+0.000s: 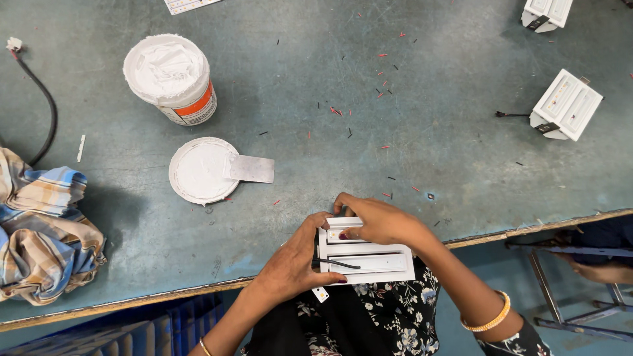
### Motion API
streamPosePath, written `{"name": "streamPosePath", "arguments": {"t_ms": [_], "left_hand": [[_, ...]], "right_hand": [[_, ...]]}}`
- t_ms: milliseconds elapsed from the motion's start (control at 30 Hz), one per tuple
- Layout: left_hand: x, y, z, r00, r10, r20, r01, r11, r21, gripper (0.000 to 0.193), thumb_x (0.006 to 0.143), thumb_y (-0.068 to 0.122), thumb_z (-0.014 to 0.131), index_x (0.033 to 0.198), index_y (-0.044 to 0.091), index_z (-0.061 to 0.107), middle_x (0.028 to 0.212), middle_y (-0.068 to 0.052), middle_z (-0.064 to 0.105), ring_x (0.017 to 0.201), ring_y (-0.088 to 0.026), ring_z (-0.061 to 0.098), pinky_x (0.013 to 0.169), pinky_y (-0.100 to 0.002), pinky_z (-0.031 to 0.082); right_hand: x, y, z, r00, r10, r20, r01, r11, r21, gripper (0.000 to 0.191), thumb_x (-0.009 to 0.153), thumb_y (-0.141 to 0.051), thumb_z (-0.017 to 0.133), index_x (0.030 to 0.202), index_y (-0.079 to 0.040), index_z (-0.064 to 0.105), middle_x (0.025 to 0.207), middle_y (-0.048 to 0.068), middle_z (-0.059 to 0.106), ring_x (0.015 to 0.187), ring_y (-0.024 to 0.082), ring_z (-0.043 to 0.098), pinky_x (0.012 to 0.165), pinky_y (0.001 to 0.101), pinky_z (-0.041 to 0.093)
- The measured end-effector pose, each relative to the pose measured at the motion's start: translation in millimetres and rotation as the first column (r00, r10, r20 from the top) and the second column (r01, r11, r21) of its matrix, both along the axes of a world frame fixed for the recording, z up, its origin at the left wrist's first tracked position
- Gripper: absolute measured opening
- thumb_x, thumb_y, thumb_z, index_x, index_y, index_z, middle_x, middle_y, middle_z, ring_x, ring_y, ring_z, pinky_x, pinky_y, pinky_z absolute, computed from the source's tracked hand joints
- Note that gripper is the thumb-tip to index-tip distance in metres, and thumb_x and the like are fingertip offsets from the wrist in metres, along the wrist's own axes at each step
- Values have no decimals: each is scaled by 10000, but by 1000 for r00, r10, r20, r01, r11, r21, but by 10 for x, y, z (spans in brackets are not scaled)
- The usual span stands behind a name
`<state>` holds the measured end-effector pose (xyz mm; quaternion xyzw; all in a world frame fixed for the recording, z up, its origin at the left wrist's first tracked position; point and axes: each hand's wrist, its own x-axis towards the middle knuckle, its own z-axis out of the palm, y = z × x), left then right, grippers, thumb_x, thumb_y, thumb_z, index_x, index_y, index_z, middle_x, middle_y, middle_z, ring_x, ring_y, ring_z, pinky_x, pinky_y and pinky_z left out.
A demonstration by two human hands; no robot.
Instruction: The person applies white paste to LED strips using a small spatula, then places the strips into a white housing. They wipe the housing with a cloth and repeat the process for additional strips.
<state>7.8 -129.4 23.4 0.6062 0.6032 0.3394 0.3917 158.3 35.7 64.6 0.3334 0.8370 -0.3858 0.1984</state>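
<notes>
Both hands clamp one white slotted housing (366,256) at the near edge of the table (461,132), partly overhanging the person's lap. Head view: the left hand (290,264) wraps the housing's left end, thumb lying across its lower face, fingers closed on it; the right hand (379,221) presses down on the top left part, fingertips curled onto a small pale strip seated there. A thin black wire (339,264) crosses the middle slot. Risk, as judged: the housing sits over the table's lip with nothing beneath its near half, so a loosened hold would likely drop it to the lap or floor; finger pressure could also pinch or dislodge the wire. Left of the hands, near the edge, a round white lid (198,170) smeared with paste carries a grey spreader card (251,169), and an open tub of white paste (173,78) stands further back; a stray sleeve or elbow could pick up paste. A checked cloth (43,227) lies heaped at the left edge. Two white fixtures (566,105) (546,12) rest at the far right, well apart. Wire clippings (382,79) litter the middle. Open surface lies directly beyond the hands and to their right.
</notes>
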Motion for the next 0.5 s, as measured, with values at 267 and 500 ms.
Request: {"name": "streamPosePath", "arguments": {"t_ms": [267, 500], "left_hand": [[-8, -36, 24, 995, 29, -92, -16, 990, 142, 933, 672, 366, 921, 1384, 81, 389, 1424, -186, 477, 1259, -408, 562, 992, -474, 516], [30, -67, 218, 874, 83, -479, 69, 954, 291, 758, 703, 478, 854, 1274, 49, 601, 1521, -294, 346, 1398, -467, 369, 1106, -546, 327]], "right_hand": [[-131, 40, -16, 995, 85, 50, -83, 996, -43, 497, 855, -221, 744, 1268, -208, 467, 1131, 113, 712, 1041, 313, 679, 849, 468, 508], [-114, 92, -40, 995, 68, 77, -67, 998, -7, 511, 844, -221, 772, 1254, -178, 470, 1102, 96, 705, 1049, 299, 675, 864, 453, 505]]}}
